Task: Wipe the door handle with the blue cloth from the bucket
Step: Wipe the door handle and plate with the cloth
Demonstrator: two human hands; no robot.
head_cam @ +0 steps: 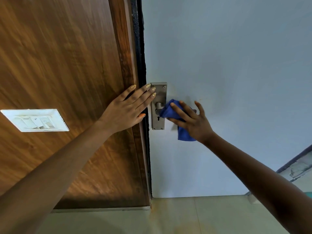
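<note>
My right hand (190, 120) presses the blue cloth (170, 110) around the door handle (158, 107), fingers spread. The handle runs sideways, out from its metal plate (158, 92). My left hand (126, 108) lies flat, fingers spread, touching the plate.

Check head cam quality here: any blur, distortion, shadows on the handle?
Head view: strong wide-angle bending, so the door edge leans; the handle plate is fairly sharp with soft, even light and no glare; the blue cloth covers the lever; only faint shadow beside the right hand.
</note>
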